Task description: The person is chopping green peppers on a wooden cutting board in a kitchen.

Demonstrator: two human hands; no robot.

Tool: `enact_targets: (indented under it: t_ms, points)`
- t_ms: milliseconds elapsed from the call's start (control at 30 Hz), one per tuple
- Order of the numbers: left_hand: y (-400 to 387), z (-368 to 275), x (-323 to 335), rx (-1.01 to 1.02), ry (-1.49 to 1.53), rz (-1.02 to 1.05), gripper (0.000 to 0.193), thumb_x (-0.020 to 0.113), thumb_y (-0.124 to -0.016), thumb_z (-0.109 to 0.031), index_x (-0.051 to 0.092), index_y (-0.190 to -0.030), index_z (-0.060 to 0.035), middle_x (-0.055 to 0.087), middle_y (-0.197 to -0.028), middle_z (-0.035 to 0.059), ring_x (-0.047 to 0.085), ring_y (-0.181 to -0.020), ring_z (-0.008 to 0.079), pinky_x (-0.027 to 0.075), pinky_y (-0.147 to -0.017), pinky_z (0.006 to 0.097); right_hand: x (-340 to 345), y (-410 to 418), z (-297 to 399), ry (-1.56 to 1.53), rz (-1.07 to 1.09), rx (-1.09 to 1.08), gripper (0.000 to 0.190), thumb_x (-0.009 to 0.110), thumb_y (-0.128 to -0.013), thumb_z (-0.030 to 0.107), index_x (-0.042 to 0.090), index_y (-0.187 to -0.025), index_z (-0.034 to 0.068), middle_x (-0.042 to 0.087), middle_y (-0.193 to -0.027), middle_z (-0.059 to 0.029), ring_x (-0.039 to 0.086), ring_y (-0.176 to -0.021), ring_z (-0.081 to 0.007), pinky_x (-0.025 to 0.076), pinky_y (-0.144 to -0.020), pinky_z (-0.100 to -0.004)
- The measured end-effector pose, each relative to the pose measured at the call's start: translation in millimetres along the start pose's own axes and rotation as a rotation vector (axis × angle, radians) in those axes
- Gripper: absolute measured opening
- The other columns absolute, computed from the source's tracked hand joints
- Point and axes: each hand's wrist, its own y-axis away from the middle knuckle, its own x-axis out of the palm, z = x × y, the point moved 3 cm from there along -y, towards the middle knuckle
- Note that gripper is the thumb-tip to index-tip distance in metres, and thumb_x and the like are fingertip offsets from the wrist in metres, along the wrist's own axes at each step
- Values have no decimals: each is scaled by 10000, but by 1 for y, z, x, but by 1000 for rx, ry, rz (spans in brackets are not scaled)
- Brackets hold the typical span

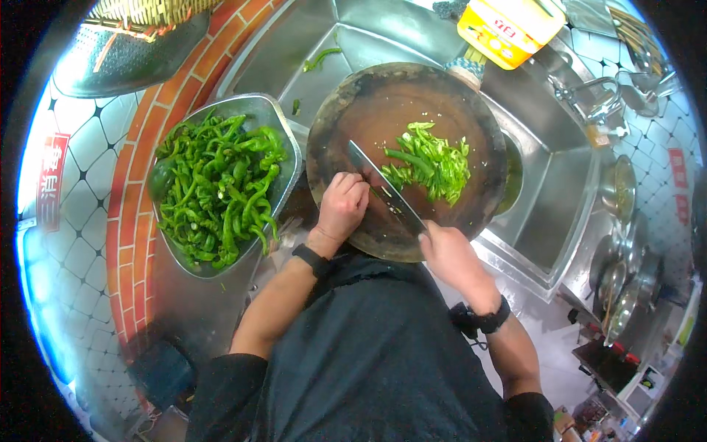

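My right hand (450,254) grips the handle of a kitchen knife (389,188), its blade slanting across the near part of a round wooden chopping block (364,105). Close against the blade's left side, my left hand (342,204) has its fingers curled down on the block; a piece of green pepper shows at the fingertips, mostly hidden. Right of the blade lies a heap of sliced green peppers (442,166) with a longer green piece (410,159) on it. A metal basin (294,141) full of whole green peppers (221,188) stands left of the block.
Stainless steel sink basins (552,204) lie behind and right of the block, with a faucet (599,105) at the far right. A yellow and white plastic container (511,30) is at the back. Pepper scraps (322,58) lie in the back sink. Metal bowls (621,188) stand at the right.
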Motion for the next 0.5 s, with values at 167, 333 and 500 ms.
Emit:
enact_targets:
  t_ms: [167, 333, 500]
  points:
    - [4, 3, -3, 27, -9, 31, 177, 721, -756, 14, 662, -920, -20, 639, -981, 108, 619, -927, 304, 537, -806, 388, 5, -20, 0, 13, -44, -48, 205, 558, -981, 165, 604, -1014, -32, 668, -832, -295, 656, -832, -485, 518, -743, -569]
    - [2, 0, -24, -65, -49, -30, 194, 730, -787, 2, 694, -974, -33, 641, -997, 103, 614, -946, 309, 533, -825, 396, -8, -10, 1, -31, -60, -4, 220, 562, -985, 180, 613, -1075, -15, 674, -850, -283, 656, -842, -479, 517, -748, -568]
    - [7, 15, -15, -77, -52, 5, 151, 743, -796, -6, 690, -933, -46, 644, -984, 100, 613, -926, 316, 531, -809, 403, -13, -1, 3, 12, 3, 6, 230, 559, -989, 188, 622, -1126, 14, 674, -844, -274, 656, -847, -479, 520, -751, -565]
